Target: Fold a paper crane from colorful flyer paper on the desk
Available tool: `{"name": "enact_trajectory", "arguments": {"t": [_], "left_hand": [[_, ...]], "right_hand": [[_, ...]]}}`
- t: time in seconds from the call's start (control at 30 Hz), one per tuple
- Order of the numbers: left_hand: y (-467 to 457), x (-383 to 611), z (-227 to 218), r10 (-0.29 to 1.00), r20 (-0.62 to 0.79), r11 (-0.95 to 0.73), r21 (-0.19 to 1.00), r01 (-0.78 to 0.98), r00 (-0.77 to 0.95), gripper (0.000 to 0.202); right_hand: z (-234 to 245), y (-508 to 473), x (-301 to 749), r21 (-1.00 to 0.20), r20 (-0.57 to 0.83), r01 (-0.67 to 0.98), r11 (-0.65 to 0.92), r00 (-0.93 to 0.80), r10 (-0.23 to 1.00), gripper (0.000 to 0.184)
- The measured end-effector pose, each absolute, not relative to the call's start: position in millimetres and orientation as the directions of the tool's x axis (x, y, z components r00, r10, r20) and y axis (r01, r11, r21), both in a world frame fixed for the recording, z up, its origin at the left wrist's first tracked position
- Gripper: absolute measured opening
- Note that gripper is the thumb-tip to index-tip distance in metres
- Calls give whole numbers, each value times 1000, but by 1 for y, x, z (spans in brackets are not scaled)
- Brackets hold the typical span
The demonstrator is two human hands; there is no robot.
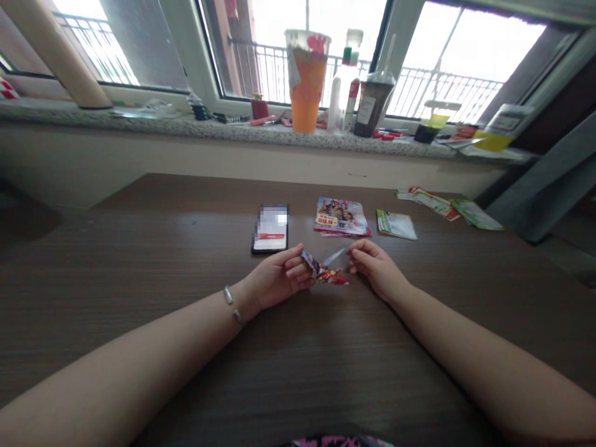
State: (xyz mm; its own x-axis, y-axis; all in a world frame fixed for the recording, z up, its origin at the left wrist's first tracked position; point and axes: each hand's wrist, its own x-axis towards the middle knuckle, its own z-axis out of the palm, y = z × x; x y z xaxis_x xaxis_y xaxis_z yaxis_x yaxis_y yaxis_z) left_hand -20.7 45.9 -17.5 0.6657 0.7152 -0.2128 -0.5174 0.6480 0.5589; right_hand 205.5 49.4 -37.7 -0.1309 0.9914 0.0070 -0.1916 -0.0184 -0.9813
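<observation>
Fingers of both hands clamped on one folded paper: left hand at printed end, right hand at white tip. Table beneath; phone just beyond.

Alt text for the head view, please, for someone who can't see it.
The left hand and right hand pinch a small folded red-printed paper piece over a dark wooden table. A black smartphone and colourful flyers lie beyond, below a cluttered stone windowsill.

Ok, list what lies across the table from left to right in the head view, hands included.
Left hand, folded paper pinched between both hands, right hand, red-and-white leaflet, rightmost green leaflet.
</observation>
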Motion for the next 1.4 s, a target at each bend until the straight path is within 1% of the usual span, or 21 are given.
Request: {"name": "enact_trajectory", "arguments": {"t": [0.1, 0.17, 0.23, 0.33, 0.43, 0.5, 0.57, 0.67, 0.8, 0.87, 0.97, 1.0, 1.07, 1.1, 1.13, 1.17, 1.2, 1.23, 1.3, 1.33, 1.4], "left_hand": [[46, -22, -20, 697, -210, 652, 583, -484, 686, 53], [47, -22, -21, 688, -202, 649, 601, -466, 697, 52], [47, -22, -21, 686, -189, 638, 621, -456, 703, 51], [47, -20, -21, 688, -174, 618, 650, -443, 704, 52], [46, -18, -20, 704, -193, 600, 676, -427, 684, 52], [46, -16, -20, 729, -211, 585, 687, -431, 651, 53], [45, -15, -20, 750, -209, 567, 692, -447, 628, 54], [46, -16, -17, 782, -174, 529, 693, -490, 598, 57], [46, -17, -15, 824, -167, 470, 734, -490, 541, 56], [46, -18, -17, 846, -140, 406, 796, -450, 515, 53], [45, -20, -21, 899, -37, 195, 926, -323, 437, 51], [45, -21, -22, 907, -3, 116, 963, -243, 420, 51], [43, -25, -22, 904, 34, -30, 999, -17, 427, 49], [42, -27, -20, 893, 45, -107, 988, 115, 447, 47], [40, -29, -18, 880, 61, -198, 949, 247, 471, 44], [38, -31, -15, 854, 101, -320, 876, 362, 510, 41], [35, -33, -13, 807, 165, -465, 769, 439, 566, 38], [33, -34, -10, 740, 228, -597, 654, 464, 632, 33], [30, -36, -8, 644, 276, -732, 492, 471, 713, 24], [29, -37, -8, 611, 278, -768, 435, 470, 741, 20], [28, -37, -9, 583, 268, -797, 370, 477, 767, 16]], "right_hand": [[-37, 46, 205, -990, 59, -138, 29, -217, 974, 26], [-37, 43, 206, -996, 45, -92, 15, -328, 944, 30], [-38, 42, 206, -999, 30, -31, 20, -402, 915, 31], [-38, 41, 205, -991, 66, 80, 108, -413, 908, 27], [-37, 41, 203, -953, 166, 174, 249, -389, 906, 18], [-36, 41, 201, -926, 215, 212, 312, -381, 899, 13], [-36, 42, 200, -927, 206, 227, 300, -361, 909, 12], [-36, 44, 199, -952, 135, 226, 204, -288, 948, 15], [-37, 44, 197, -979, 82, 167, 117, -202, 976, 22], [-36, 43, 196, -984, 77, 144, 102, -165, 983, 23], [-32, 46, 196, -982, 104, 149, 114, -77, 992, 25], [-30, 49, 197, -981, 126, 144, 130, -35, 991, 26], [-26, 56, 200, -979, 165, 127, 157, 56, 985, 28], [-24, 60, 202, -980, 179, 108, 168, 105, 978, 29], [-22, 64, 204, -982, 181, 86, 169, 149, 972, 29], [-20, 68, 205, -984, 172, 68, 162, 182, 968, 30], [-19, 72, 207, -989, 148, 53, 140, 203, 968, 30], [-18, 75, 208, -991, 130, 51, 122, 226, 965, 30], [-16, 81, 209, -990, 132, 82, 116, 232, 964, 29], [-15, 85, 210, -987, 145, 106, 124, 221, 964, 29], [-13, 93, 209, -977, 183, 142, 158, 181, 966, 29]]}}
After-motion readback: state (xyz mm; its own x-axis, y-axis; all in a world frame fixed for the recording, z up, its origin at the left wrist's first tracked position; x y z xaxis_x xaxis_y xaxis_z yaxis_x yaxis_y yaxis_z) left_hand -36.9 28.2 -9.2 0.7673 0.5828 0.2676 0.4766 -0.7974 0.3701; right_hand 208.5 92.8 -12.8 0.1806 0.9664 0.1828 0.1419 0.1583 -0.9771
